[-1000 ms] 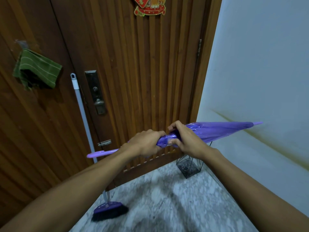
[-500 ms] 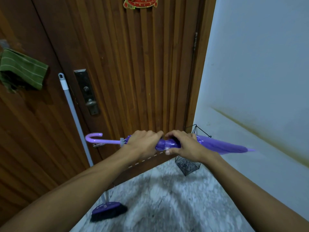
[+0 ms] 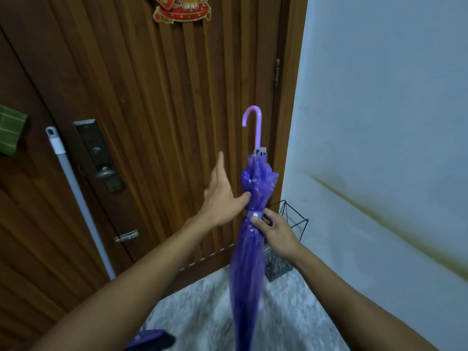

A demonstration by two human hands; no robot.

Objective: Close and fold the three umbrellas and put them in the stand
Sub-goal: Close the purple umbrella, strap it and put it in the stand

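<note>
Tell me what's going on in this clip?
A person holds a closed purple umbrella upright, hooked handle up, in front of a wooden door. The right hand pinches it at the strap; the left hand is open, thumb touching the canopy. The wire stand waits on the floor just behind.

A dark brown wooden door with vertical ribbed panels (image 3: 157, 102) is filling the left and centre, with a red and gold paper decoration (image 3: 182, 8) sticking at its top. A dark metal lock plate with a lever handle (image 3: 100, 155) is sitting beside a white broom pole (image 3: 76, 193) leaning against the door. A green striped cloth (image 3: 10, 133) is hanging at the left edge. A pale blue-grey wall with a yellowish diagonal stain (image 3: 379, 122) is rising on the right above a grey marbled floor (image 3: 202, 312).
</note>
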